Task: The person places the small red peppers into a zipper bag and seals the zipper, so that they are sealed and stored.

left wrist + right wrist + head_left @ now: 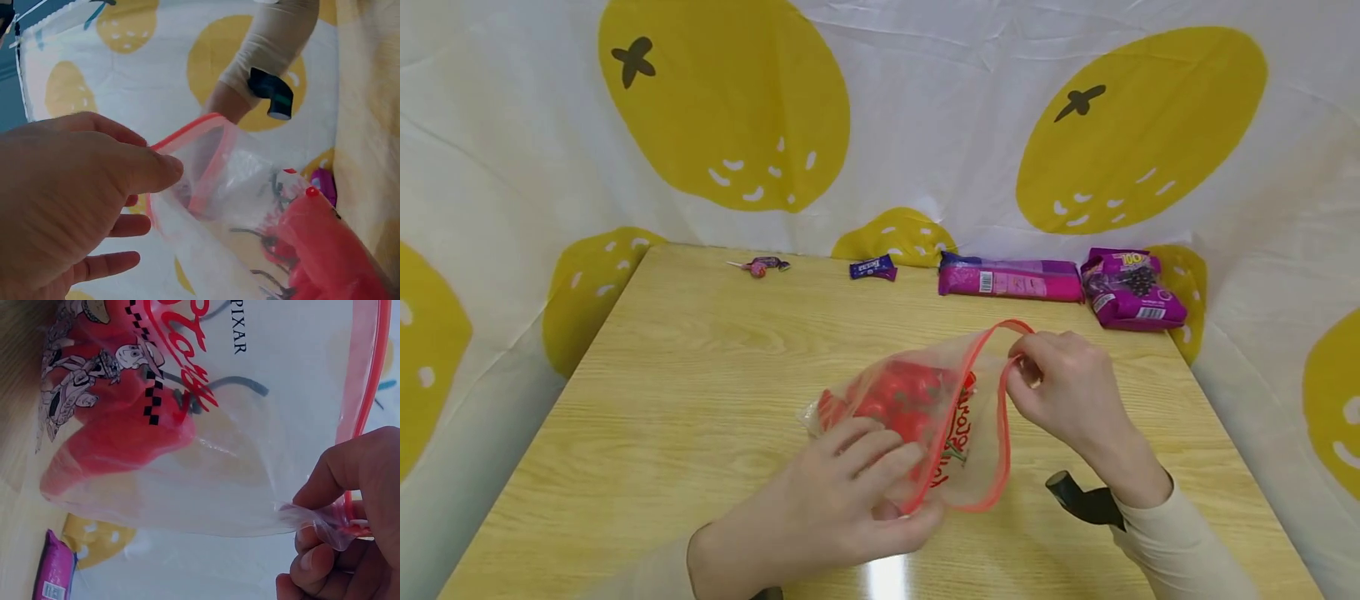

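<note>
A clear zip bag with a red zip rim stands gaping above the table, tilted. Through its plastic show several glossy red pieces with dark stems, pepper-like in shape. My left hand pinches the near side of the rim between thumb and forefinger, its other fingers spread along the bag. In the left wrist view, that hand grips the red edge. My right hand pinches the opposite corner of the rim. Crumpled plastic shows between the fingers of that hand in the right wrist view.
Along the table's back edge lie a lollipop, small blue-and-purple wrapped sweets, a long purple packet and a bulkier purple packet. A patterned cloth hangs behind. A black camera mount sits at my right wrist.
</note>
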The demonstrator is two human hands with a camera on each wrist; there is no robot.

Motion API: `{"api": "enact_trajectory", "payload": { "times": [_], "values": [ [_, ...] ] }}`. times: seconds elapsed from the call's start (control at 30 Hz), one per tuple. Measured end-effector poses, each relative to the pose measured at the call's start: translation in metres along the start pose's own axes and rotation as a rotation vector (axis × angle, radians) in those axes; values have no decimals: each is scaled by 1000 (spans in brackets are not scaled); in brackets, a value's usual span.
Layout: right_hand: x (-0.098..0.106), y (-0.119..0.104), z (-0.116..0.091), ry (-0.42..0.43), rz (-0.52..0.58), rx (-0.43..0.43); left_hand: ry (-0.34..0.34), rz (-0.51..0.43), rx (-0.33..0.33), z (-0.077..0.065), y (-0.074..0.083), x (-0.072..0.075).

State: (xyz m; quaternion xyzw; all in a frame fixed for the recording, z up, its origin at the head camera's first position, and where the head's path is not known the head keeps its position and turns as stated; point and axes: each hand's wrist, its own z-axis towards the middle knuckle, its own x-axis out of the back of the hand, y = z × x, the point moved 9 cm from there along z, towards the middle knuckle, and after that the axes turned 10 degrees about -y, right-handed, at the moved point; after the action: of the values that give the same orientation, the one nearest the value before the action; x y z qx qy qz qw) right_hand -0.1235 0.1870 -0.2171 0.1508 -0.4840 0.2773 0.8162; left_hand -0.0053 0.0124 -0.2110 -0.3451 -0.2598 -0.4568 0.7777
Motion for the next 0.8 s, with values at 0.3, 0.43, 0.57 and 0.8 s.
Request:
{"api": "enact_trajectory", "payload": {
  "times": [0.3,0.43,0.57,0.8],
  "values": [
    [29,10,15,109,82,51,0,-64,210,-12,-64,16],
    [37,20,32,91,155,56,62,-129,362,-24,-118,20],
    [37,26,49,76,237,89,85,-226,520,-38,-166,10],
    [47,29,35,447,465,204,296,-388,645,-59,-188,13]
  ]
}}
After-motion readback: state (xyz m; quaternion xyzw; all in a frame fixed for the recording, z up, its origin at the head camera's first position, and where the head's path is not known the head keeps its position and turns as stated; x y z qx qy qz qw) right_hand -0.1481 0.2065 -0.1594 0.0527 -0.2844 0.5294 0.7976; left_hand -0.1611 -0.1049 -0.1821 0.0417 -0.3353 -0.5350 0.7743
